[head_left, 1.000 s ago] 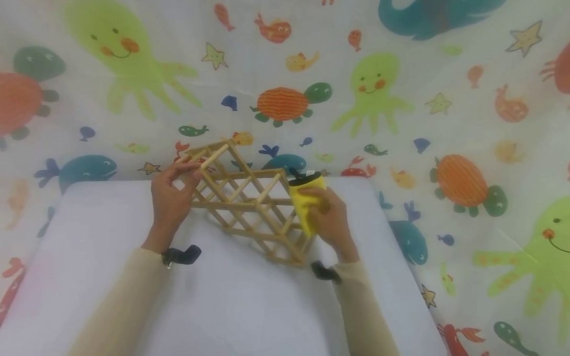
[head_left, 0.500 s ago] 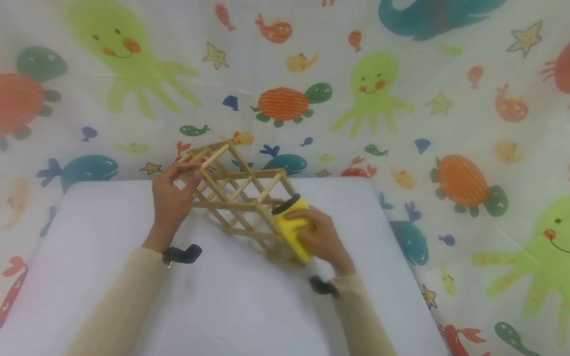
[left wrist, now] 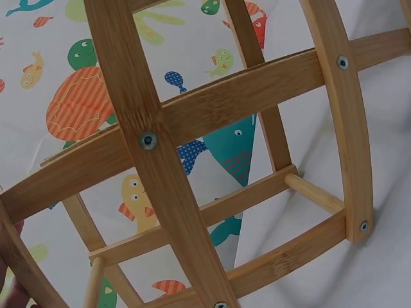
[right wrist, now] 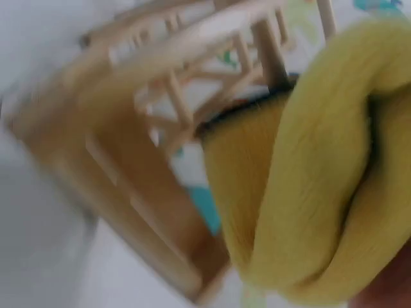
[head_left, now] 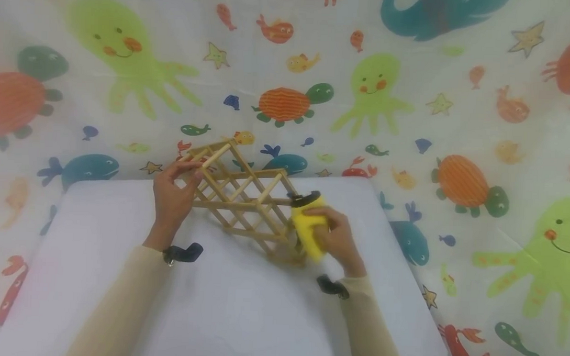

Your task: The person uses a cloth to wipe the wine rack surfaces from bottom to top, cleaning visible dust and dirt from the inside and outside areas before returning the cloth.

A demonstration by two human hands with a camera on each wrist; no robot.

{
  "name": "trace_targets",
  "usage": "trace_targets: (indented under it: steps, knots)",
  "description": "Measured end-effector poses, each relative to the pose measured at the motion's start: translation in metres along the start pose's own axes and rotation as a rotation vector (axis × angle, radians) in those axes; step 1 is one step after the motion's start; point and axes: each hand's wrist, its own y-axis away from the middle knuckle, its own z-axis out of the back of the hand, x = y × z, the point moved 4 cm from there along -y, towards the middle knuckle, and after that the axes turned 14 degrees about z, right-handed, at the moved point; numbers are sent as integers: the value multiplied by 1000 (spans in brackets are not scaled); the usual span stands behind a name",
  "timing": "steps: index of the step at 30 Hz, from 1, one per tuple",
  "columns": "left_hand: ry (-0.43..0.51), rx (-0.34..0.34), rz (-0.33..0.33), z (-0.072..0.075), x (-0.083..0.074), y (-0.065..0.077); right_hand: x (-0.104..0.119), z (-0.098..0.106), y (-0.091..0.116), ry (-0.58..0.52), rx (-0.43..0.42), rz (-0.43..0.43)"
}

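Note:
A collapsible wooden lattice rack [head_left: 270,187], made of slats and round dowels, stands tilted on the white tabletop. At its upper left corner my left hand [head_left: 173,200] pinches the end of a dowel between thumb and fingers. My right hand [head_left: 339,240] grips a folded yellow cloth [head_left: 308,220] with dark edging, beside the rack's right end. Close up in the right wrist view, the cloth [right wrist: 302,173] overlaps blurred slats; whether it touches them I cannot tell. The left wrist view shows crossed slats [left wrist: 173,186] joined by metal rivets, with fingertips barely visible at the left edge.
The white table [head_left: 243,307] reaches back to a hanging sheet [head_left: 177,27] printed with sea animals, close behind the rack. A dark wrist strap with a camera mount [head_left: 185,252] sits on my left wrist, and another mount [head_left: 330,286] on my right.
My right hand has swept the cloth down and left along the rack's right end, then back to the right. The left hand and the rack have stayed in place.

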Motion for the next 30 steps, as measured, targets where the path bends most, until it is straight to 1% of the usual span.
trace_targets:
  steps: [2, 3, 5, 7, 9, 12, 16, 18, 21, 23, 24, 27, 28, 30]
  knots:
    - [1, 6, 0, -2, 0, 0, -5, 13, 5, 36, -97, 0]
    - [-3, 7, 3, -2, 1, 0, -8, 18, 8, 64, -133, -9]
    - [-13, 10, 10, -3, 1, 0, -11, 25, 15, 116, -174, -25]
    - [-26, 7, 11, -3, 0, 1, -17, 28, 23, 151, -186, -63]
    - [-37, 4, 11, -3, -1, 1, -23, 26, 30, 182, -165, -96]
    - [-49, -3, 3, -1, -3, 2, -33, 18, 41, 205, -91, -130]
    - [-42, 3, 10, -1, -5, 3, -34, 6, 51, 180, 24, -117]
    - [-41, 4, 10, -1, -6, 3, -32, 4, 54, 176, 44, -97]
    - [-39, 1, 7, -1, -6, 2, -31, 4, 53, 213, 23, -85]
    - [-40, 3, 9, -2, -6, 2, -30, 4, 51, 229, 14, -107]
    - [-41, 4, 12, -2, -5, 2, -30, 3, 51, 223, 31, -114]
    - [-53, 6, 17, -1, -5, 2, -29, 0, 50, 162, 129, -139]
    - [-55, 7, 18, -1, -4, 2, -29, -1, 50, 138, 145, -153]
    - [-62, 9, 22, -1, -4, 2, -27, 0, 50, 109, 137, -162]
